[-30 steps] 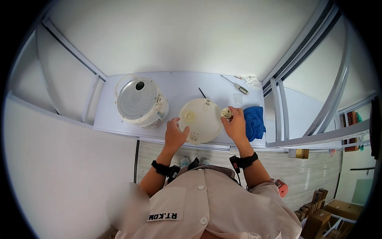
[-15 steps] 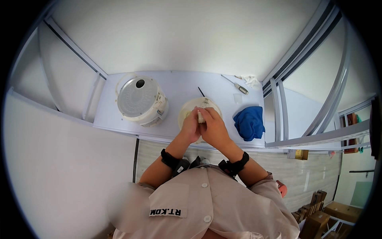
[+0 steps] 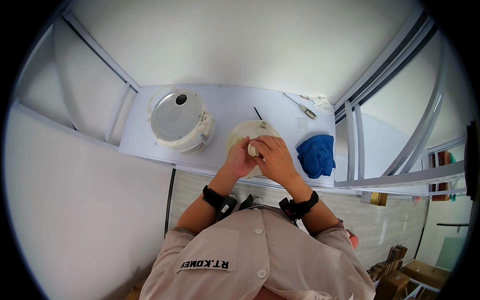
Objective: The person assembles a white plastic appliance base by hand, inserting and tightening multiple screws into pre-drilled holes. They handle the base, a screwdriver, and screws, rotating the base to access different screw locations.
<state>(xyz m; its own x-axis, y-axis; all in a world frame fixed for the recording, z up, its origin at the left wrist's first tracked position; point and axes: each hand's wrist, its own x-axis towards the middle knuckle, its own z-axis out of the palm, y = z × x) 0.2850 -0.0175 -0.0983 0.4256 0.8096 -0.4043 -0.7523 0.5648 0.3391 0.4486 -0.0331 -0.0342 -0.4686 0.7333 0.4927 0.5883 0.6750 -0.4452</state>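
Observation:
Between my two hands is a small round cream-white part [image 3: 253, 149], too small to name more exactly. My left hand [image 3: 241, 159] is curled around its left side, palm partly turned up. From the right, my right hand [image 3: 274, 159] grips it with the fingers bent over its top. Beneath my hands lies a round cream lid-like cover [image 3: 236, 136], partly hidden by them. A thin black stick-like tool [image 3: 257, 113] lies at the cover's far edge.
At the left of the white table [image 3: 227, 105] stands a rice-cooker-like white appliance [image 3: 179, 125] with a grey metal top. A screwdriver [image 3: 306, 110], a small clear piece [image 3: 303, 123], white crumpled tissue [image 3: 320, 103] and a blue cloth [image 3: 316, 156] lie to the right. Metal frame rails [image 3: 360, 142] rise beyond.
The small cream part has turned in my hands and now shows a rounder face. My right fingers have shifted over it. The whole view has moved slightly.

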